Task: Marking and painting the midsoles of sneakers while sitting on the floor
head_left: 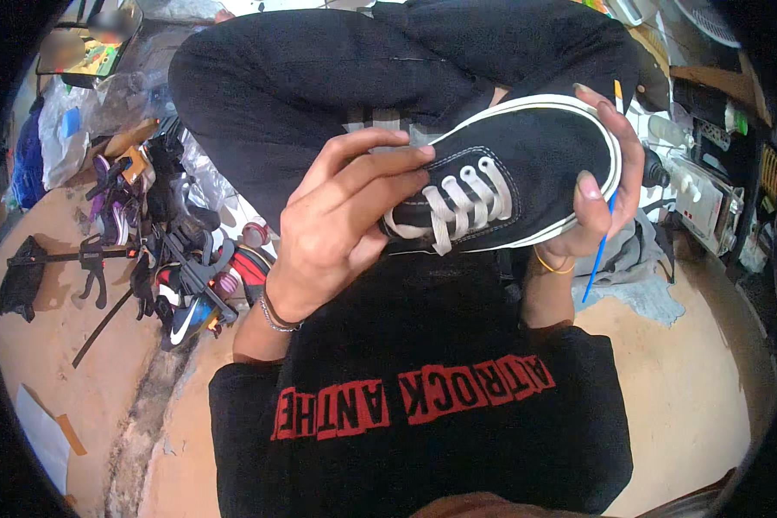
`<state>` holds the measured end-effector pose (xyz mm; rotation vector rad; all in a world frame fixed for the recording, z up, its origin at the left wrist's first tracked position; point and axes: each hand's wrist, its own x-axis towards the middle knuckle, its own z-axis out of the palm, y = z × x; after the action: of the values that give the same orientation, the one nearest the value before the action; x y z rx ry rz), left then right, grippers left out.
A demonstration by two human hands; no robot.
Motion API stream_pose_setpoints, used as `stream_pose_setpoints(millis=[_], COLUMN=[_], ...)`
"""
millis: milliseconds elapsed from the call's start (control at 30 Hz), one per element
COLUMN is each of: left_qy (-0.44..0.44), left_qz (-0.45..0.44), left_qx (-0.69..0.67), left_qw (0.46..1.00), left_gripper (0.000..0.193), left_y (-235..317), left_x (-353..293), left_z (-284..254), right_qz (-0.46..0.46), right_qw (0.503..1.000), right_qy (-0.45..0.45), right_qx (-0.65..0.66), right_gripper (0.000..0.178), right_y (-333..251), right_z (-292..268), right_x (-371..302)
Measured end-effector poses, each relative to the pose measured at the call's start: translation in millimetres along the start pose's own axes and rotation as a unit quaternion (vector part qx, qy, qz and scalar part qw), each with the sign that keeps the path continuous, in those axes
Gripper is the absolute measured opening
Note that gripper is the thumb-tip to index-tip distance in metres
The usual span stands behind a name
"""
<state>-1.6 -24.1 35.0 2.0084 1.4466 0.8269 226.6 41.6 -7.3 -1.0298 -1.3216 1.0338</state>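
Sits cross-legged on a wide, scuffed tan floor (682, 388) in a cluttered room, with a dark grimy seam (147, 423) at the left. Wears black cloth trousers (276, 78) and a black T-shirt (388, 470), printed across the chest with bold black letters on red blocks (414, 401), upside down in this view. Has at the left a jumbled pile of black clamps and coloured shoe parts (198, 263), including a blue piece with a white curved mark (190, 321), and beyond it crumpled clear plastic (121, 108); at the right, a rumpled grey cloth (630, 250) and a pale boxy case (704, 207). Holds over the lap a black lace-up shoe with white stitching and a white sole edge (557, 164), upper toward the camera. Points its rounded toe rightward and slightly up, long axis in a shallow slant from lower left to upper right. Clamps the toe end in the bare right hand (626, 186), thumb on the near edge, fingers around the far side. Lays the bare left hand (332, 220) on the heel end, fingers close together, tips near the flat white laces (496, 186); cannot tell how firmly. Shows a thin blue-handled brush (594, 268) slanting past the right palm, a yellow band (554, 266) on the right wrist and a bracelet (276, 318) on the left.
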Motion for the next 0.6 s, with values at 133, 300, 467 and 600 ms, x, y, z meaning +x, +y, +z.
stream_pose_setpoints(millis=[133, 300, 467, 600], left_qy=[-0.008, -0.004, -0.013, -0.034], left_qz=[0.003, 0.016, -0.026, -0.053], left_qx=[-0.04, -0.028, -0.074, -0.115], left_qw=[0.999, 0.999, 0.997, 0.991], left_gripper=[0.033, 0.035, 0.024, 0.025], left_y=[1.5, 2.8, 8.8, 10.8], left_x=[-3.5, -8.5, -8.9, -14.2], left_z=[-4.8, -4.2, -4.9, -4.3], right_qz=[-0.017, 0.032, 0.034, 0.059], right_qw=[1.0, 0.999, 0.999, 0.998], right_qy=[0.018, 0.029, 0.03, 0.013], right_qx=[-0.017, -0.017, -0.004, -0.004], right_gripper=[0.069, 0.071, 0.071, 0.07], right_y=[-9.8, -20.5, -18.7, -14.9], right_z=[4.1, 5.2, 2.1, 0.4], right_x=[-0.9, -3.1, -4.2, -9.0])
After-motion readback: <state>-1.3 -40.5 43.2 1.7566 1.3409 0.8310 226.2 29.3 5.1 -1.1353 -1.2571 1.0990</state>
